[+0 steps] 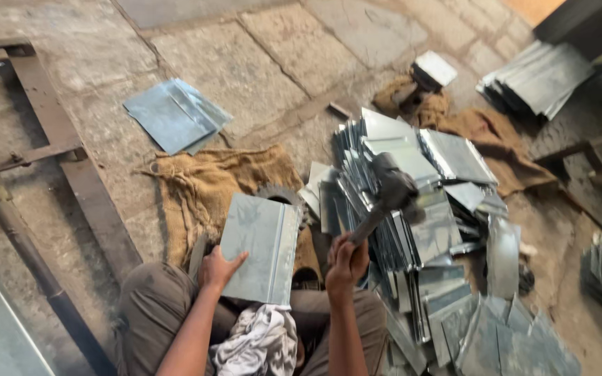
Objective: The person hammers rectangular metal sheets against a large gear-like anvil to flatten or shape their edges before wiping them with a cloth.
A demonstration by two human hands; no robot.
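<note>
The step in hand looks like hammering: a folded metal sheet (pixel 259 247) lies across a burlap sack (pixel 210 184) in front of the person's knees, and a hammer (pixel 384 195) is raised beside it. The sheet is the landmark here. It is pale grey, with a narrow folded strip along its right edge, and it lies tilted, its near end over a crumpled white cloth (pixel 259 341) in the person's lap.

Far left of the sheet, a rusty steel frame (pixel 57 139) lies on the stone floor. Up and left of the sheet, well apart from it, rests a small stack of flat sheets (pixel 175 115).

The left hand (pixel 219 268) is on the sheet's lower left edge, fingers spread partly open and pressed flat on the metal, steadying it rather than gripping round it.

Just right of the sheet, the right hand (pixel 346 261) is closed tight round the hammer's handle, with the head lifted up and to the right, blurred, over a pile of folded sheets (pixel 412 230). The two hands are apart, with the sheet's folded edge between them.

As I judge it, the next move calls for a blow brought down square on the folded strip, while the left hand keeps the sheet still and its fingers stay off that edge.

Far right of the sheet, another stack (pixel 538 76) lies by the wall.
</note>
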